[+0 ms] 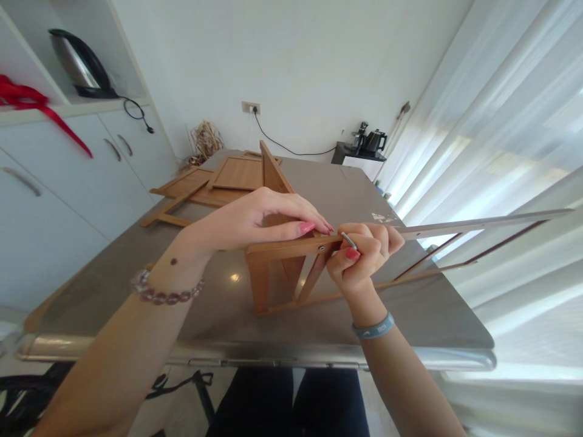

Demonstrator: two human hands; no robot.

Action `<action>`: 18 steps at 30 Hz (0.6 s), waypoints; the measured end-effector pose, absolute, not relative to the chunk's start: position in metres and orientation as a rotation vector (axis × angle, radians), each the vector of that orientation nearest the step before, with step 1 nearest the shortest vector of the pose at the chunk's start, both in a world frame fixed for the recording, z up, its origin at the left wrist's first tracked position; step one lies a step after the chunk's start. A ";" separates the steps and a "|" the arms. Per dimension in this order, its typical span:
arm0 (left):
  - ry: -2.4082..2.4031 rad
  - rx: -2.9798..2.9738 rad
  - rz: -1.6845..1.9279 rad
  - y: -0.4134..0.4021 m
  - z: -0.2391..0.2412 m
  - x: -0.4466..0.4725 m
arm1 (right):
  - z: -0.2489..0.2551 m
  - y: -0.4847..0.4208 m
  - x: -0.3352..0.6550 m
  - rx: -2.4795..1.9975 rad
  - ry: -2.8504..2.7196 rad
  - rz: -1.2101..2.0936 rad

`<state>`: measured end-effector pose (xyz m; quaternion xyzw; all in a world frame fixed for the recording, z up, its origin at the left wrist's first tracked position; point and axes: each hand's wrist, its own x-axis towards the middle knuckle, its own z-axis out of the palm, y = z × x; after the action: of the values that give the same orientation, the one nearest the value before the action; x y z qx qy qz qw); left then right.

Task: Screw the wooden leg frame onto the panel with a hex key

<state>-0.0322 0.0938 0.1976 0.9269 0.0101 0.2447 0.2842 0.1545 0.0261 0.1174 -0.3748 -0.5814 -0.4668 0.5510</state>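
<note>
A wooden frame (282, 267) stands on its edge on the grey table (423, 315); its long top rail runs off to the right. My left hand (259, 218) lies on top of the rail, fingers pressed down on it beside a screw hole. My right hand (364, 249) is closed round a small metal hex key (348, 240), whose tip meets the rail near the left fingertips. A bead bracelet is on my left wrist, a blue band on my right.
More wooden panels and slats (214, 182) lie at the table's far left. White cabinets (68, 182) with a kettle (79, 64) stand on the left. A small stand with kettles (364, 149) is by the far wall, curtains on the right.
</note>
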 end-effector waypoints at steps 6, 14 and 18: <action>0.033 2.447 0.649 0.093 0.198 -0.032 | 0.118 0.028 0.157 -0.861 -1.378 -1.139; 0.044 2.424 0.663 0.090 0.199 -0.032 | 0.117 0.033 0.159 -0.835 -1.414 -1.104; 0.088 2.449 0.606 0.088 0.202 -0.033 | 0.116 0.035 0.161 -0.803 -1.432 -1.095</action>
<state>-0.0330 0.0877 0.2021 0.9242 0.0332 0.2288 0.3038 0.1609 0.0353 0.1164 -0.3396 -0.6053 -0.4629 0.5514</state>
